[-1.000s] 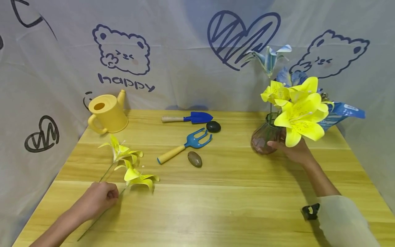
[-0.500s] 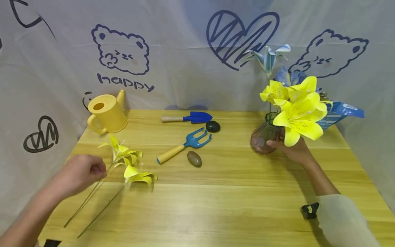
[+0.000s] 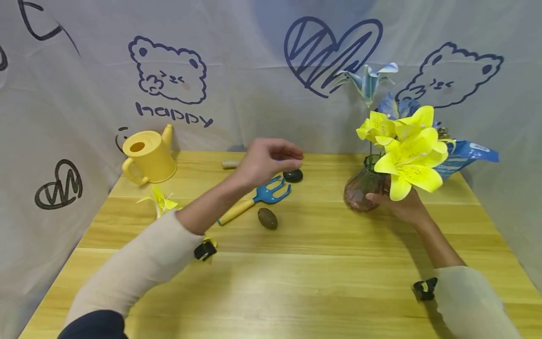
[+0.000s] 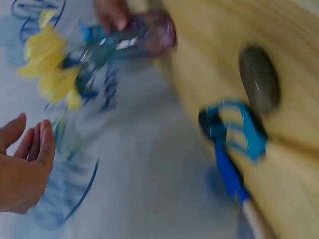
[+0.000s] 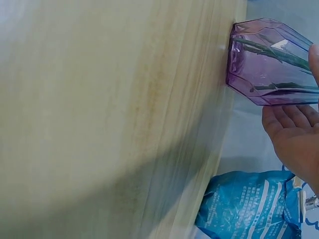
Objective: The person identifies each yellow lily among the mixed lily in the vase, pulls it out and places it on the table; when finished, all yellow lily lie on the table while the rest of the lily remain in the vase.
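My right hand [image 3: 408, 207] grips the purple-tinted glass vase [image 3: 360, 193], thumb at the front and fingers around its side. The vase stands on the table at the right, with green stems visible through its glass [image 5: 269, 50] in the right wrist view. Yellow lilies [image 3: 417, 162] and a pale blue lily [image 3: 368, 87] rise from it. My left hand [image 3: 273, 157] hovers over the back middle of the table, fingers loosely bent and holding nothing. Beneath it lie the blue hand fork [image 3: 271, 194] and a black stone [image 3: 293, 176]. A loose yellow lily [image 3: 161, 202] lies at left; another is mostly hidden behind my left forearm.
The yellow watering can [image 3: 152, 157] stands at the back left. A brown stone [image 3: 267, 218] lies near the fork. The trowel [image 4: 230, 174] is mostly behind my left hand in the head view. A blue bag [image 3: 467, 157] sits behind the vase. A drawn-on cloth backs the table.
My left hand let go of a yellow lily's stem, rose from the table and swung right and farther back. My right hand has stayed on the vase.
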Available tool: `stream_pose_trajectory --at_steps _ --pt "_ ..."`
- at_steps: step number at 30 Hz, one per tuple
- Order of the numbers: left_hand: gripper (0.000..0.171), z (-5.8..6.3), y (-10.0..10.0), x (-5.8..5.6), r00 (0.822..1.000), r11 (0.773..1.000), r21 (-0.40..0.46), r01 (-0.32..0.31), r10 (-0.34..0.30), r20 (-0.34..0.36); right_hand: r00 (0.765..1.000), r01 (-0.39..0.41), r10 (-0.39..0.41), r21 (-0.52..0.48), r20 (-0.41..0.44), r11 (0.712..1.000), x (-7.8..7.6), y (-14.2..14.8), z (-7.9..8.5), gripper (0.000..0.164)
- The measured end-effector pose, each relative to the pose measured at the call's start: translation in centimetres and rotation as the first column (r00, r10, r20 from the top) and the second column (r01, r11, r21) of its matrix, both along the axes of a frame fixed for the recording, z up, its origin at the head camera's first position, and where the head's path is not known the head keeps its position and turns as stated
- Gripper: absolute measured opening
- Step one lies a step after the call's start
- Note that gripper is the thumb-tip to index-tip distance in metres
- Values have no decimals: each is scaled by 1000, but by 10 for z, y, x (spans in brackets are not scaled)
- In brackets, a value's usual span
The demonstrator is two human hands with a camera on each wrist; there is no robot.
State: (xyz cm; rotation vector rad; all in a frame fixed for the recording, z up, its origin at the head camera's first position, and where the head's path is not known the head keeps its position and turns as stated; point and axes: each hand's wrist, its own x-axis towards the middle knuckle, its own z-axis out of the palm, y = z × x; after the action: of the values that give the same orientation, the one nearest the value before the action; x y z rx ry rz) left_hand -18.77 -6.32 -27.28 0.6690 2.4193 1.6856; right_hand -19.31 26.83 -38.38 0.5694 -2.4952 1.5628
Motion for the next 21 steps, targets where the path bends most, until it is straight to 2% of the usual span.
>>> stream_pose_trajectory --at_steps 4,7,10,12,16,21 --pt "22 -24 55 -17 995 996 80 -38 30 96 997 -72 71 26 28 997 -4 8 0 85" --pt "22 -45 95 -22 996 993 110 -40 31 82 987 -152 150 34 55 988 -6 17 -3 75" --pt "24 -62 130 -22 999 992 117 -49 49 -1 976 -208 207 3 65 978 -7 22 -8 62" --pt "27 -69 147 -19 993 992 102 -77 85 -83 965 -253 255 -29 60 967 -7 21 -12 58" --pt "27 -74 167 -14 961 988 78 -136 150 -230 949 -308 311 -66 41 949 -8 17 -16 48" --pt "14 -76 178 -16 908 987 63 -148 161 -386 941 -334 338 -98 27 938 -13 17 -19 37"
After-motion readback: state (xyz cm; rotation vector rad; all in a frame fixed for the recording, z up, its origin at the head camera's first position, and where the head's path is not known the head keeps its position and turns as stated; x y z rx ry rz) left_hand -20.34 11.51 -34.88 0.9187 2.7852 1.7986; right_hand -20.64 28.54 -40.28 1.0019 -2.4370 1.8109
